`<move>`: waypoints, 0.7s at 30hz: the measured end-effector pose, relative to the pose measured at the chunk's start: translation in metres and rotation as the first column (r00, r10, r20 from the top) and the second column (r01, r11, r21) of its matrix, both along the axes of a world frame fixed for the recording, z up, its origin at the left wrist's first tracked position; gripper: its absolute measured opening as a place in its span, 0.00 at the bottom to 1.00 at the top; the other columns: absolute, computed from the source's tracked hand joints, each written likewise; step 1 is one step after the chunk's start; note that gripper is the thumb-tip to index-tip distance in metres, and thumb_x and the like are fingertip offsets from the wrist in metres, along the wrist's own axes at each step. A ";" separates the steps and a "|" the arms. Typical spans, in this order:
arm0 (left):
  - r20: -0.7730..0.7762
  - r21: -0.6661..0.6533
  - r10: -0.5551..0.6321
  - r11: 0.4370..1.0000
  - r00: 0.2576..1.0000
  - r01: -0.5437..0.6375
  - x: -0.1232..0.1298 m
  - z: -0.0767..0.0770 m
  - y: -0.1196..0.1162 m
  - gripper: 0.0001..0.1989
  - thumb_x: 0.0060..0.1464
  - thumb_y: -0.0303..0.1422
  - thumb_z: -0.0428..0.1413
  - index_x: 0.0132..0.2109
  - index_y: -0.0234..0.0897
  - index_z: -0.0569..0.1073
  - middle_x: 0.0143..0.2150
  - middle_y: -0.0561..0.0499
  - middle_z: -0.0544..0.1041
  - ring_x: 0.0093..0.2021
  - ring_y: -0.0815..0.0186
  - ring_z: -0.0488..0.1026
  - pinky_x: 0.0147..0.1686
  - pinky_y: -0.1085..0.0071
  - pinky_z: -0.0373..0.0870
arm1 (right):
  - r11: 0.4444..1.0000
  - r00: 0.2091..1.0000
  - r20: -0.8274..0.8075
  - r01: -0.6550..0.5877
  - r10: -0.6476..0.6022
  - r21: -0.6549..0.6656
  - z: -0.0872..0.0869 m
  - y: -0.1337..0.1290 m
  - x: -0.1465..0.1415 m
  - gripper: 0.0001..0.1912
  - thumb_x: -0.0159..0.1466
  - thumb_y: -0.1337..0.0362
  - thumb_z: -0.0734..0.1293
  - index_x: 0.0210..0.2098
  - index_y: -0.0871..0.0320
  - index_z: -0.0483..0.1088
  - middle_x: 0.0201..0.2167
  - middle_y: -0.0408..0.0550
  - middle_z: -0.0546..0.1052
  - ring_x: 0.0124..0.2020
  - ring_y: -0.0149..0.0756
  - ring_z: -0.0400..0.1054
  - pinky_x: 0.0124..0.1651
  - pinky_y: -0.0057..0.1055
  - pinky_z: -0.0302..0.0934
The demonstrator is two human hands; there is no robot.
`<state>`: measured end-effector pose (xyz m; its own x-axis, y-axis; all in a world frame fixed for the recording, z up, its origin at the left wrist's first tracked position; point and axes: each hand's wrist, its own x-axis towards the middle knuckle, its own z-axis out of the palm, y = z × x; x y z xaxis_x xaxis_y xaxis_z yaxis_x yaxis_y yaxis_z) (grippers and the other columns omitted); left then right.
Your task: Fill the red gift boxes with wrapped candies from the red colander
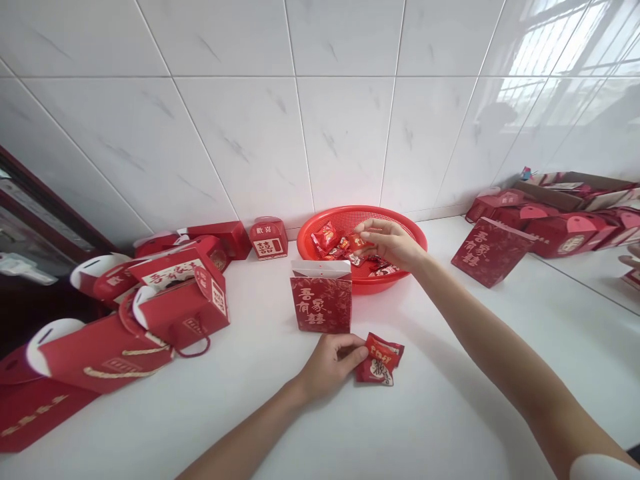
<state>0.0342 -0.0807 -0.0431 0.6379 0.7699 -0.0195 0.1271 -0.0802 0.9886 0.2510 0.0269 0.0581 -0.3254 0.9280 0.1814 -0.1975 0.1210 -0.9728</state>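
Note:
My left hand (334, 363) rests low over the white table, thumb and fingers closed on the edge of red candy packets (376, 363), which overlap each other. Just beyond it stands a red gift box (324, 305) with white lettering, its pale top flaps raised. Behind that box is a red plastic basket (385, 285) with several wrapped candies (327, 237) inside. Over the basket, my right hand (390, 241) pinches a red candy packet (361, 243) between thumb and fingers. Part of this packet is hidden by the fingers.
Red gift boxes and bags with rope handles (185, 313) crowd the left side. A small red box (269, 238) stands by the tiled wall. To the right are a tilted red box (491, 252) and more boxes (565, 233). Another person's hand (633, 259) shows at the right edge.

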 end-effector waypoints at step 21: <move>-0.049 -0.013 0.051 0.999 0.998 -0.051 -0.002 -0.013 0.002 0.22 0.59 0.49 0.58 0.37 0.32 0.83 0.34 0.44 0.81 0.37 0.59 0.74 0.38 0.69 0.69 | 0.937 -0.112 0.981 -0.296 0.157 -0.184 -0.001 0.038 -0.028 0.08 0.51 0.72 0.68 0.29 0.55 0.76 0.25 0.45 0.74 0.27 0.41 0.70 0.34 0.40 0.66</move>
